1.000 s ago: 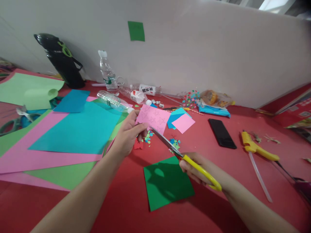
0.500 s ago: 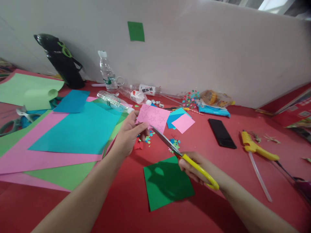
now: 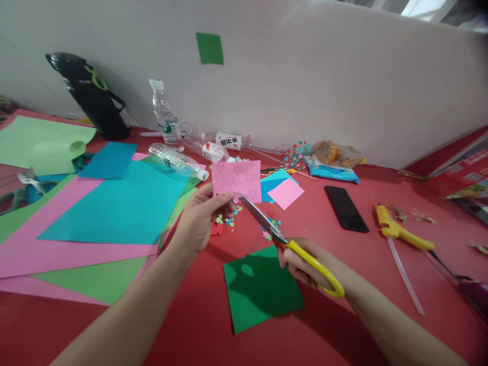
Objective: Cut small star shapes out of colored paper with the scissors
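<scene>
Between the thumb and fingers of my left hand (image 3: 202, 213) is a small pink sheet of paper (image 3: 244, 179) with stars drawn on it in pencil. My right hand (image 3: 305, 264) is closed on yellow-handled scissors (image 3: 314, 267), whose blades point up and left. The blade tips reach the paper's lower edge, close to my left thumb. Below the scissors lies a square of dark green paper (image 3: 263, 300), shaded by my hands. Small cut-out paper stars (image 3: 271, 226) are scattered behind the blades. Pink and blue paper squares (image 3: 285, 192) sit just right of the held sheet.
Large coloured sheets (image 3: 118, 208) cover the left side. A black flask (image 3: 91, 96) and plastic bottles (image 3: 165, 119) stand or lie along the wall. To the right are a phone (image 3: 346, 208), a yellow glue gun (image 3: 402, 231) and a blue packet (image 3: 333, 172).
My left hand has turned the pink paper so that its edges look straighter and more level. The scissors have barely moved, and the whole view has shifted slightly.
</scene>
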The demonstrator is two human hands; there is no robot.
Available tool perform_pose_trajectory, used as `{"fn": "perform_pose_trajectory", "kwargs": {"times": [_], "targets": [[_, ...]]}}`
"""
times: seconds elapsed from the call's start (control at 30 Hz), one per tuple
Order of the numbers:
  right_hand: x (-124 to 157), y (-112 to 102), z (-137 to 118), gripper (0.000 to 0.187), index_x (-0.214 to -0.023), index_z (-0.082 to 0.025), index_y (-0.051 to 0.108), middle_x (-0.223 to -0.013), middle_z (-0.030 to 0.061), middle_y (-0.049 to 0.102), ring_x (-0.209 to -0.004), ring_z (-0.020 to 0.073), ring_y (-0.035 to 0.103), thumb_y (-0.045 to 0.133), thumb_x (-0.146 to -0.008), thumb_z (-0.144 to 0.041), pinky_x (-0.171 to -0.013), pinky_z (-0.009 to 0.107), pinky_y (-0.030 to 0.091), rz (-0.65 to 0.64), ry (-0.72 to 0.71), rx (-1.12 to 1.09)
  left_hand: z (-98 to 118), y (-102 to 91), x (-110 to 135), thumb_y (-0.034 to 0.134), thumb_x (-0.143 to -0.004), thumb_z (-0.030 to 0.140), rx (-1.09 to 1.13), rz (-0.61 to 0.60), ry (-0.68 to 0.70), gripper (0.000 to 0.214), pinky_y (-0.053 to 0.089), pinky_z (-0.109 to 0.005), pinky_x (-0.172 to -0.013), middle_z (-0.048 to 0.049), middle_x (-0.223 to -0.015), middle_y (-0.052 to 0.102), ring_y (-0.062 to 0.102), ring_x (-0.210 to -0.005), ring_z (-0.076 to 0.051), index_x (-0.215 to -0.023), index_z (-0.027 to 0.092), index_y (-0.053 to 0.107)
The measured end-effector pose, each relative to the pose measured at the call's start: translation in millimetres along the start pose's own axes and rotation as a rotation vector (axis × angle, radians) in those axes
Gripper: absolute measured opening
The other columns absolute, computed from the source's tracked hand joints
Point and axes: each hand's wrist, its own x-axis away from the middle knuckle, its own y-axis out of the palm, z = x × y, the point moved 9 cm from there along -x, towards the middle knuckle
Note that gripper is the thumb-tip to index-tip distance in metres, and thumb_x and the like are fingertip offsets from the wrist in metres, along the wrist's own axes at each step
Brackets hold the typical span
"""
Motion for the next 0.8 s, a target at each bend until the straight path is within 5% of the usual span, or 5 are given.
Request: {"fn": "perform_pose_trajectory", "kwargs": {"times": [0.8], "targets": [[0, 16, 11, 0.044, -0.072, -0.022, 0.046, -0.035, -0.0108, 0.037, -0.028, 0.0056, 0.029, 0.047, -0.081, -0.065, -0.029, 0.016, 0.029, 0.124, 0.104, -0.061, -16, 13.2, 11, 0.07, -0.077, 0.026, 0.107, 0.054, -0.054, 0.011, 0.044, -0.019, -0.052, 0.0012, -0.06, 0.064, 0.055, -0.053, -0.008, -0.075, 0.017, 0.063]]}}
